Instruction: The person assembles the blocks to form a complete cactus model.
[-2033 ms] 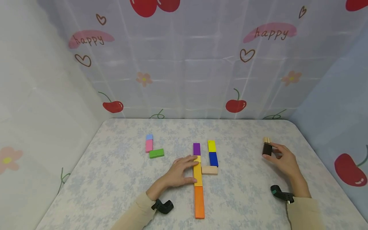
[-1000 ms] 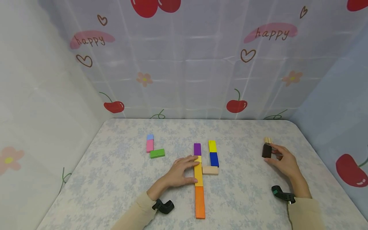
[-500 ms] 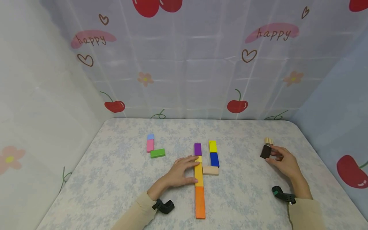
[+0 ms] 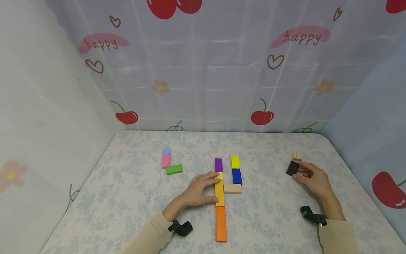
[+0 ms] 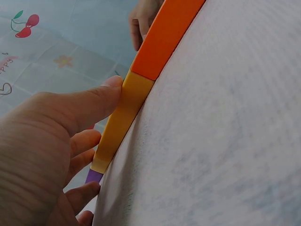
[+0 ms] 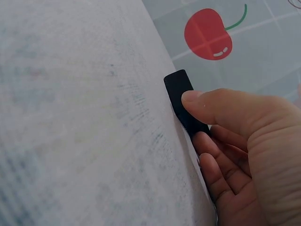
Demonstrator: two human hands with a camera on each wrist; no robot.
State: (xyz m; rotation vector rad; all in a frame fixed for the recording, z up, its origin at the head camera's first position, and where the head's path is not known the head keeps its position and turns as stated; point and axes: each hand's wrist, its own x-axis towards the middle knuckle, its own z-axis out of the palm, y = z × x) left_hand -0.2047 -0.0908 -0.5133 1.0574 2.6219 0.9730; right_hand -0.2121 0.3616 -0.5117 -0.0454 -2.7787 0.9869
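My left hand (image 4: 200, 190) rests its fingertips and thumb tip on a golden-yellow block (image 4: 219, 192) in the middle of the table. That block lies in a straight line between a purple block (image 4: 218, 164) at the far end and an orange block (image 4: 221, 224) at the near end. In the left wrist view, the thumb lies against the yellow block's side, close to the orange one. Over on the right, my right hand (image 4: 312, 179) pinches a black block (image 6: 178, 94) between thumb and fingers, low over the tabletop. Pale wooden pieces (image 4: 296, 156) lie just behind it.
Beside the line, a plain wooden block (image 4: 232, 188) lies crosswise, with a blue block (image 4: 237, 176) and a yellow block (image 4: 235, 162) beyond it. Further left lie light blue (image 4: 166, 151), pink (image 4: 166, 161) and green (image 4: 174, 169) blocks. Curtains stand behind the table.
The black block has tilted over and shifted a little toward the near left, away from the pale wooden pieces. My left hand has stayed in place.
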